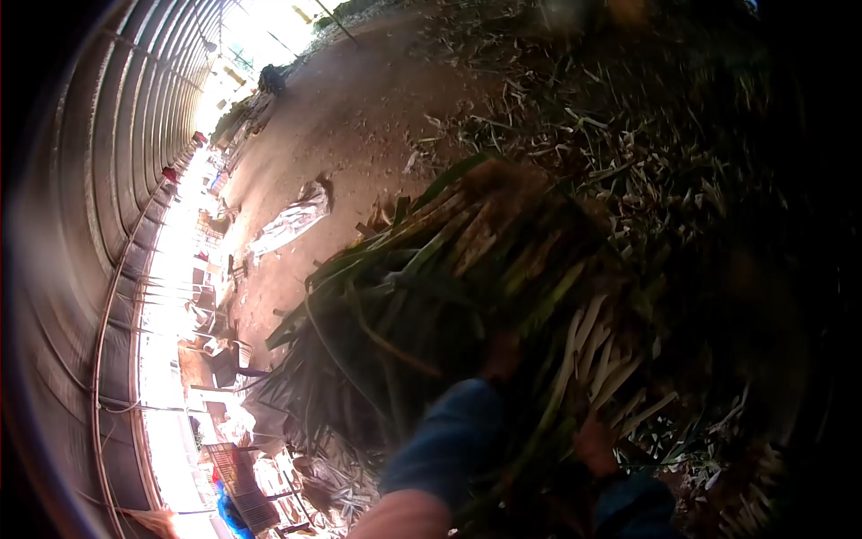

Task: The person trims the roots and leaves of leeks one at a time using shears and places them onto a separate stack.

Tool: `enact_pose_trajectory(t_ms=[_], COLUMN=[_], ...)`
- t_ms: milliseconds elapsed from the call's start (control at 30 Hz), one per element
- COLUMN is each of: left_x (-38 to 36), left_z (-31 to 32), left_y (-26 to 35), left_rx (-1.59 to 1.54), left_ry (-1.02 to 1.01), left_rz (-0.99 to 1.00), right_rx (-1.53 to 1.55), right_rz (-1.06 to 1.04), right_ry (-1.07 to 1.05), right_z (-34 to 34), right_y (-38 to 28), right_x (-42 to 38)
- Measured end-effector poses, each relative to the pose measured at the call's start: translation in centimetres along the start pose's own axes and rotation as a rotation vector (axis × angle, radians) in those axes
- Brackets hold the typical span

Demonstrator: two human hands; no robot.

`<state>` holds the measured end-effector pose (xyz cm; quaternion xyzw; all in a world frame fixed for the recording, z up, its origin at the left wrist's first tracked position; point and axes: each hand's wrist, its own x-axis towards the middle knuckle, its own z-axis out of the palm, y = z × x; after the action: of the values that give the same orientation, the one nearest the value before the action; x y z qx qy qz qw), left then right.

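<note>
A large heap of long-leaved green stalks (422,287), which look like leeks or big green onions, fills the middle. Pale stalk ends (602,350) fan out at its right side. My left hand (503,355), below a blue sleeve (458,431), reaches into the leaves, which hide its fingers. Lower right, by the pale stalks, is my right hand (594,445), its dark sleeve (633,503) behind it. Shadow covers its fingers, so I cannot make out whether they are closed round a stalk.
Loose stalks and leaf scraps (646,189) litter the shaded ground to the right. A whitish sack (292,216) lies on the bare dirt floor (359,117). Along the left runs a ribbed curved wall (90,180), with crates (242,485) and clutter beside it.
</note>
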<state>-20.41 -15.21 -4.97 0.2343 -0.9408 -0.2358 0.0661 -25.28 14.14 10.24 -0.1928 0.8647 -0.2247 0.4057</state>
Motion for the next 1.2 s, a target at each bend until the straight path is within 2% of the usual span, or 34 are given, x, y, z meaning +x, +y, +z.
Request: enact_pose_trajectory(t_ms=[33, 133, 233, 333, 433, 533, 600, 667, 700, 733, 767, 800, 833, 933, 1000, 1033, 1100, 1133, 1200], left_x=[0.0, -2.2, -1.6, -1.8, -8.0, -11.0, -13.6, -17.4, -17.2, -16.9, -15.6, -14.4, -13.6, -11.5, -12.1, -11.9, -11.0, -10.0, -7.8], left_z=[-0.4, -0.2, -3.3, -6.9, -3.3, -8.6, -9.1, -10.7, -11.7, -12.6, -12.4, -12.2, -12.7, -13.3, -11.4, -10.7, -9.4, -8.9, -6.6], left_y=[0.0, 0.4, 2.8, 6.0, 1.6, 8.8, 9.9, 11.9, 12.2, 12.5, 13.2, 14.0, 15.5, 17.6, 15.4, 14.5, 13.3, 13.1, 14.2], left_rx=[0.017, 0.242, -0.001, 0.191, 0.047, 0.158, 0.170, 0.183, 0.217, 0.250, 0.260, 0.271, 0.255, 0.215, 0.250, 0.294, 0.403, 0.462, 0.255], left_ry=[0.020, 0.209, 0.015, -0.227, 0.144, -0.255, -0.348, -0.424, -0.440, -0.453, -0.479, -0.505, -0.571, -0.601, -0.700, -0.697, -0.625, -0.561, -0.348], left_rz=[-0.007, 0.001, -0.246, -0.239, 0.308, -0.023, -0.116, -0.156, -0.079, -0.002, -0.051, -0.101, -0.349, -0.375, -0.217, -0.115, 0.113, 0.238, 0.062], right_rx=[0.009, -0.097, 0.001, 0.042, -0.037, -0.023, -0.237, -0.538, -0.533, -0.410, -0.297, -0.039, -0.058, -0.087, -0.042, -0.045, -0.056, -0.028, 0.025], right_rz=[0.007, -0.157, -0.175, -0.113, -0.028, -0.262, -0.598, -0.576, -0.578, -0.466, -0.331, -0.110, -0.121, -0.144, -0.105, -0.158, -0.268, -0.246, -0.198], right_ry=[-0.010, 0.094, 0.012, -0.095, -0.275, -0.002, 0.476, 0.509, 0.528, 0.341, 0.179, -0.139, -0.117, -0.067, -0.081, -0.018, 0.126, 0.106, 0.056], right_z=[0.1, 0.0, -1.9, -1.4, -1.4, 2.6, 4.3, 5.1, 6.0, 4.5, 3.1, 0.0, 0.9, 1.7, 1.4, 1.8, 2.6, 2.2, 1.6], right_y=[0.0, -1.1, -3.8, -4.3, -5.3, -1.4, 0.3, 2.0, 2.9, 1.8, 0.8, -2.4, -2.0, -1.1, -1.2, -0.6, 1.1, 0.9, 0.8], right_x=[-0.1, -1.3, -3.0, -3.4, -3.5, -1.8, 1.2, 0.7, 1.0, -0.1, -1.3, -2.6, -4.2, -6.8, -7.3, -7.0, -5.4, -5.2, -5.5])
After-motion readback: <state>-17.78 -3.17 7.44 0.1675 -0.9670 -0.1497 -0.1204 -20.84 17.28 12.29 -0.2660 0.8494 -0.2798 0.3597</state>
